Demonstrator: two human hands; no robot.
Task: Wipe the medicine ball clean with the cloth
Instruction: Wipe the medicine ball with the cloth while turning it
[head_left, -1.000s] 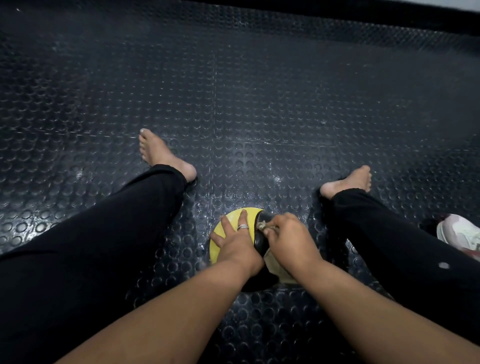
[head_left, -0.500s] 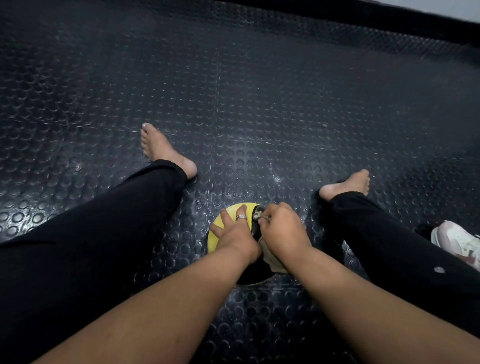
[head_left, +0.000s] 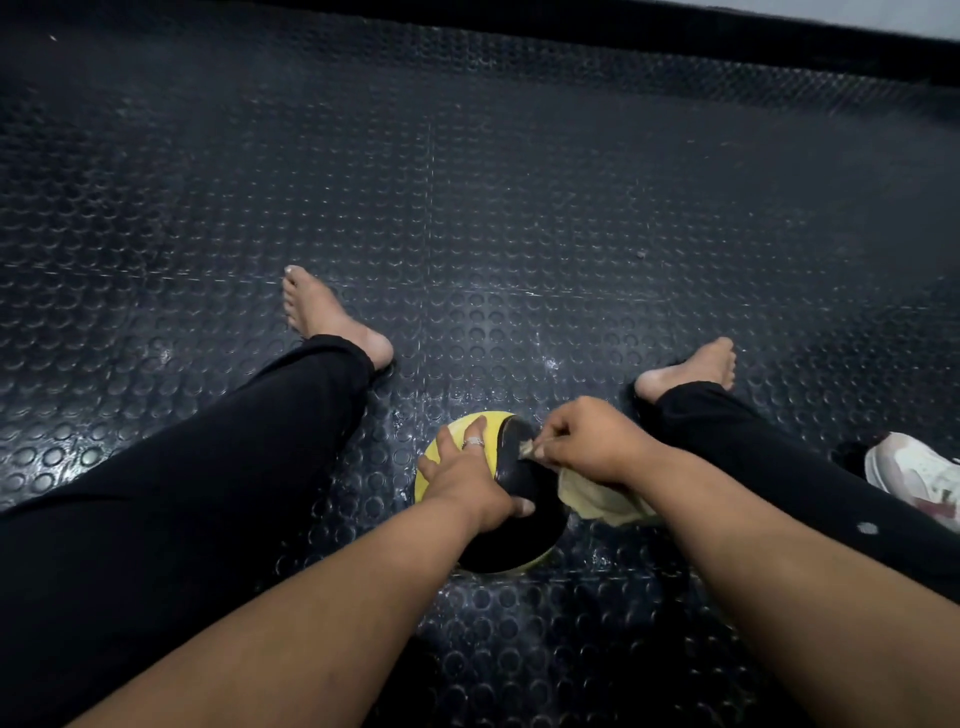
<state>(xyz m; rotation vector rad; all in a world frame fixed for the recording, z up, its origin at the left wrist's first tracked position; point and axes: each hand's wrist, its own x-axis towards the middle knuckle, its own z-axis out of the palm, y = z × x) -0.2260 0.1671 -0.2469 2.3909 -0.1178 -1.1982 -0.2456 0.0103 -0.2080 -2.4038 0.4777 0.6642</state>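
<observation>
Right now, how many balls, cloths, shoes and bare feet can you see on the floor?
Yellow-and-black round medicine ball: 1
Pale yellow cloth: 1
White sneaker, partly cut off at the edge: 1
Bare feet: 2
Total: 5

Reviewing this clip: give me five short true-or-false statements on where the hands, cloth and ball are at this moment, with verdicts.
1. The left hand rests on the round yellow-and-black medicine ball. True.
2. The right hand pinches the pale yellow cloth in its grip. True.
3. The ball sits on a wooden table. False: it sits on the black studded rubber floor, between the legs.
4. The left hand holds the cloth. False: the right does.
5. A white sneaker lies at the right edge. True.
</observation>
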